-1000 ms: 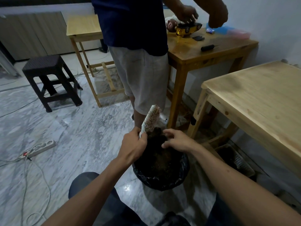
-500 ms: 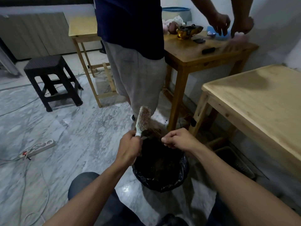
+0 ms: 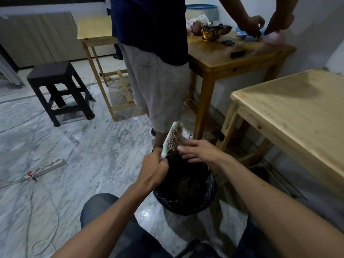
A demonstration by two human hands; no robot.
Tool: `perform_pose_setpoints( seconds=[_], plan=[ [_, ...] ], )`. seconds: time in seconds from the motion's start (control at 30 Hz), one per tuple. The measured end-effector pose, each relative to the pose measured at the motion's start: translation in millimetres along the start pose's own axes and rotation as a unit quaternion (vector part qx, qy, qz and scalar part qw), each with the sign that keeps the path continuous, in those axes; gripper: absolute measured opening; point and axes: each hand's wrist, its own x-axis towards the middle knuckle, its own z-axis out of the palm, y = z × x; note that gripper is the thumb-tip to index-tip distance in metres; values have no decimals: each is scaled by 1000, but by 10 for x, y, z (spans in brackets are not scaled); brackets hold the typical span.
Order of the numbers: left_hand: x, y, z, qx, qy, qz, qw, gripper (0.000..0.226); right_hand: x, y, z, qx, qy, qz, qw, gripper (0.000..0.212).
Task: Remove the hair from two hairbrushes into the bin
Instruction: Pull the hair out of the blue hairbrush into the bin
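A pale hairbrush (image 3: pixel 174 136) with brownish bristles stands upright over the bin (image 3: pixel 188 205), which is lined with a black bag and holds dark hair. My left hand (image 3: pixel 153 169) grips the brush by its handle. My right hand (image 3: pixel 199 151) reaches across from the right, its fingers spread, with the fingertips touching the lower bristles. I cannot tell whether hair is pinched between those fingers. Only this one brush is in view.
A person in a dark shirt and grey shorts (image 3: pixel 156 81) stands just behind the bin at a brown table (image 3: pixel 232 58). A light wooden table (image 3: pixel 297 112) is on the right, a black stool (image 3: pixel 55 86) on the left, and a power strip (image 3: pixel 46 167) with cables on the floor.
My right hand has opened and moved up from the bin's rim to the brush bristles. The brush has tilted a little to the right. The standing person's hands moved right along the table.
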Motion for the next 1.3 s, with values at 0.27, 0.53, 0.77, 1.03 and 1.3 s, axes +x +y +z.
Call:
perform_pose_setpoints(
  seconds=[0.27, 0.53, 0.77, 1.03, 1.3],
  plan=[
    [44, -90, -5, -100, 27, -132, 986, 12, -108, 33, -62, -84, 48, -18, 995, 9],
    [116, 36, 154, -71, 62, -160, 983, 23, -165, -48, -89, -138, 15, -4, 990, 16],
    [236, -194, -29, -104, 70, -231, 965, 9, -307, 33, -257, -170, -27, 32, 985, 15],
    [148, -66, -31, -46, 47, -91, 994, 18, -148, 132, -213, -369, -10, 88, 925, 61],
    [71, 0, 9, 50, 18, 89, 995, 30, -59, 47, -75, -23, 62, -55, 996, 30]
  ],
)
